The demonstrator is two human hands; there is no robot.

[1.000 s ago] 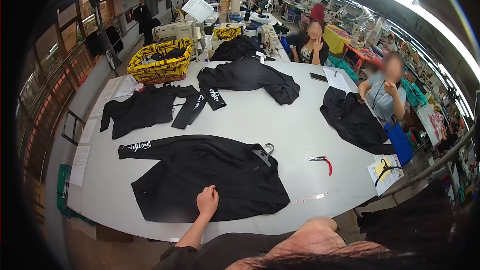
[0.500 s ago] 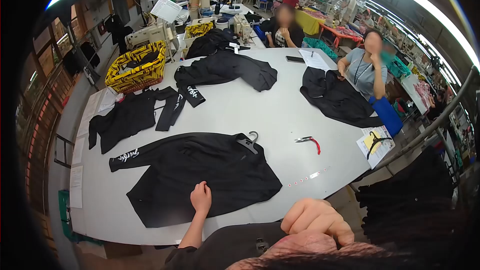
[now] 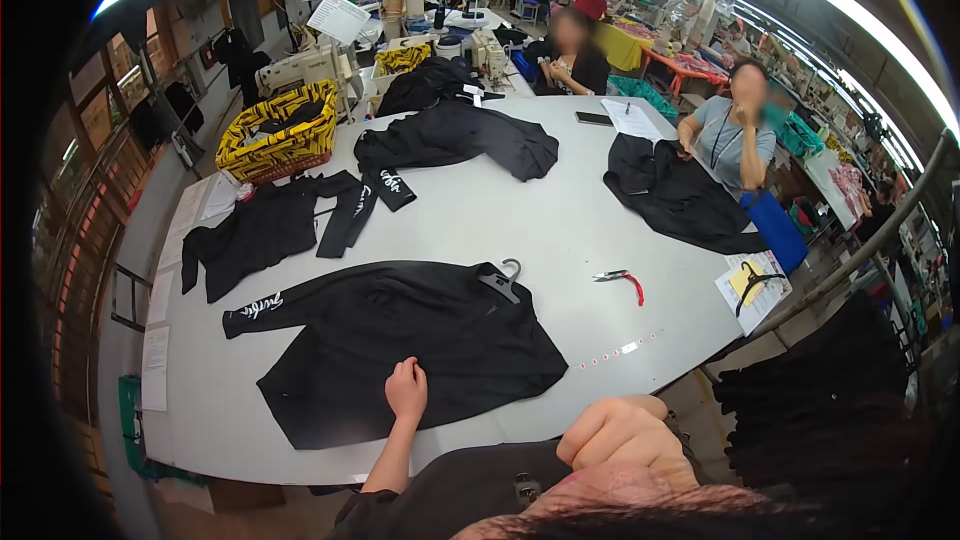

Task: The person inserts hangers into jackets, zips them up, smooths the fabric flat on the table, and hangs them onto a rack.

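A black long-sleeved garment (image 3: 430,340) with white lettering on one sleeve lies spread on the pale table (image 3: 450,225). A grey hanger (image 3: 507,281) shows at its neck. My left hand (image 3: 406,388) rests on the garment's near edge with the fingers curled; whether anything is pinched in it is hidden. Close to the camera at the bottom, my right hand (image 3: 628,445) is raised near my face, fingers curled together, away from the table. Red-handled snips (image 3: 625,283) and a row of small stickers (image 3: 615,352) lie right of the garment.
More black garments (image 3: 460,140) lie further back and left. A yellow-black basket (image 3: 278,135) stands at the back left. Two people sit across the table; the one in grey-blue (image 3: 735,135) touches a black garment (image 3: 675,190). A black hanger (image 3: 755,285) lies on papers at the right.
The view has turned rightward. My right hand has risen into sight at the bottom. The person at the back has lowered a hand from the face. My left hand stays on the garment.
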